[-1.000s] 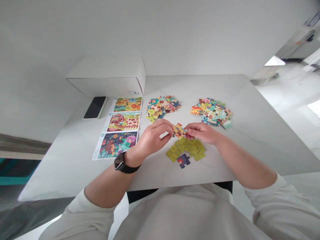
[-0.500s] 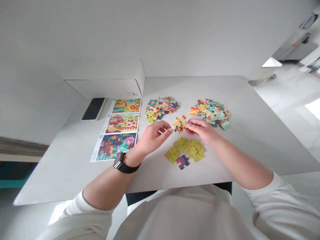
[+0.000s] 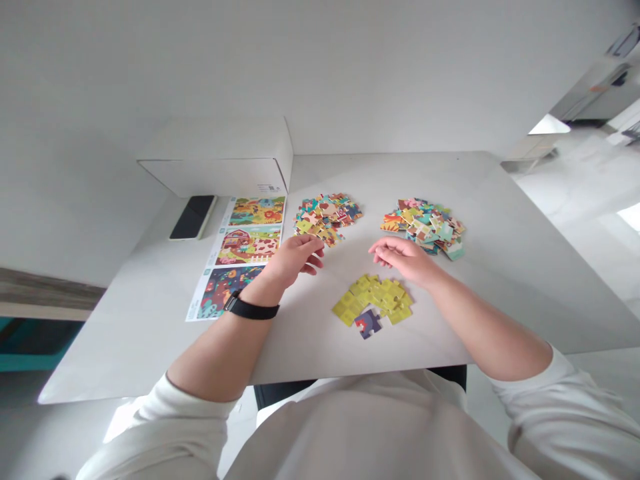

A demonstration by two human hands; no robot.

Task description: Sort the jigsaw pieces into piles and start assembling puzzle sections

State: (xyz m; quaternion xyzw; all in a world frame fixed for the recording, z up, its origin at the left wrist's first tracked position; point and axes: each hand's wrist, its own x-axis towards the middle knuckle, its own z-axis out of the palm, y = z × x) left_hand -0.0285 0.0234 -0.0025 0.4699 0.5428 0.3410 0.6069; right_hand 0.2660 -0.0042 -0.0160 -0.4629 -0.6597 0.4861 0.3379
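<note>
My left hand (image 3: 299, 259), a dark watch (image 3: 250, 308) on its wrist, hovers at the near edge of the left heap of jigsaw pieces (image 3: 327, 212). Its fingers are loosely bent and apart, with nothing seen in them. A yellowish jigsaw piece (image 3: 331, 237) lies at the front of that heap, close to the fingertips. In front of the right heap of jigsaw pieces (image 3: 425, 223) is my right hand (image 3: 405, 257), fingers relaxed and holding nothing visible. Nearer to me lie overlapping olive-green jigsaw pieces (image 3: 375, 295), picture side hidden, and a dark purple piece with red (image 3: 369, 323).
Three joined picture sheets (image 3: 251, 245) lie on the left, partly covered by my left forearm. A phone (image 3: 193, 217) rests beyond them, before a white box (image 3: 215, 175) against the wall. The grey table (image 3: 510, 280) has its near edge close to my body.
The yellow jigsaw piece has gone from between my hands to the front of the left heap. My left hand has moved slightly left; my right hand has let go of the piece.
</note>
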